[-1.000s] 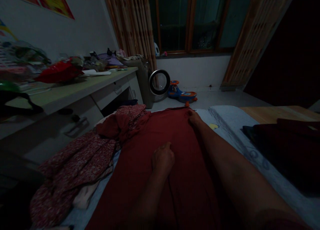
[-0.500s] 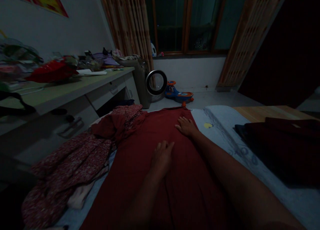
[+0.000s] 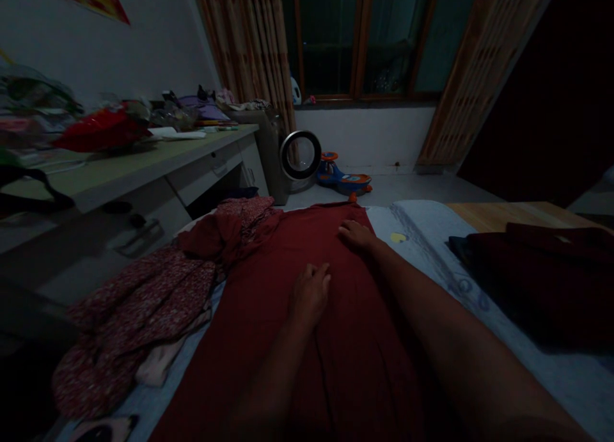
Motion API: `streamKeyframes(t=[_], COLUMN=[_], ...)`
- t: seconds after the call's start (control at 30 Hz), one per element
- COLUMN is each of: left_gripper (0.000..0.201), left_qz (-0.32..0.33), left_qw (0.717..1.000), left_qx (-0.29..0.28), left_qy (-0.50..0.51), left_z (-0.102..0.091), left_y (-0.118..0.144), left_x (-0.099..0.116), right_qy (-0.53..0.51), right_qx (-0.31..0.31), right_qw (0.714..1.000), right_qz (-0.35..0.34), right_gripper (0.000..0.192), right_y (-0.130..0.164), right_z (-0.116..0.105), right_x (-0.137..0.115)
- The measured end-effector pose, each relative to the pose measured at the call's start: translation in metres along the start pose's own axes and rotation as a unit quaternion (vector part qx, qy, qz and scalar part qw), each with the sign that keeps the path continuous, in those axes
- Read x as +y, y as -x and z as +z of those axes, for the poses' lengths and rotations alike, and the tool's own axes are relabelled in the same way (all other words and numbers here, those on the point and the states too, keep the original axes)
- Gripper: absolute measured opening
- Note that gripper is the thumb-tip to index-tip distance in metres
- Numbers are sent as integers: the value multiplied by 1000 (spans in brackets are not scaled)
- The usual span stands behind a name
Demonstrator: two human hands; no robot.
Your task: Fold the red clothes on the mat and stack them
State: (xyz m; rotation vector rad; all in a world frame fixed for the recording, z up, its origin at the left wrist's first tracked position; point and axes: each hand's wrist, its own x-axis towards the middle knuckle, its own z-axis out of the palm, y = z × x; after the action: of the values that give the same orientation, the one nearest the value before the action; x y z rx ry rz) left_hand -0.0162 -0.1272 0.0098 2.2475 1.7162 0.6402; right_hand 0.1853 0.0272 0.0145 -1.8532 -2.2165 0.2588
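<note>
A dim bedroom: a bed [image 3: 432,237] with a pale sheet runs toward a dark window, and a cluttered desk [image 3: 144,167] stands along the left wall. A red garment [image 3: 297,365] lies spread lengthwise on the bed. The left hand [image 3: 311,296] rests palm down on the middle of it, arm stretched forward, fingers [image 3: 322,273] flat and slightly apart, gripping nothing. The right hand [image 3: 355,234] reaches farther, pressed flat near the garment's far right edge, fingers extended and lying on the cloth. A floral heap [image 3: 139,314] sits to the left, dark clothes [image 3: 537,276] to the right.
</note>
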Motion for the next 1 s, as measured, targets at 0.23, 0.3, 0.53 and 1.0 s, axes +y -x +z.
streamKeyframes(t=[0.23,0.3,0.53,1.0], left_gripper=[44,44,46,51], left_qz=[-9,-15,14,89], left_qw=[1000,999,995,992], left_qx=[-11,-15,6,-61], left_qy=[28,27,-102,-71], left_z=[-3,-4,-8,5], left_y=[-1,-1,2,14], left_x=[-4,-3,6,19], right_qy=[22,24,19,42], right_qx=[31,24,15,-20], right_qw=[999,999,1000,998], right_qz=[14,14,6,30], right_gripper=[38,40,41,67], right_y=[3,4,-3,-19], right_z=[9,13,3,6], right_x=[-1,0,4,14])
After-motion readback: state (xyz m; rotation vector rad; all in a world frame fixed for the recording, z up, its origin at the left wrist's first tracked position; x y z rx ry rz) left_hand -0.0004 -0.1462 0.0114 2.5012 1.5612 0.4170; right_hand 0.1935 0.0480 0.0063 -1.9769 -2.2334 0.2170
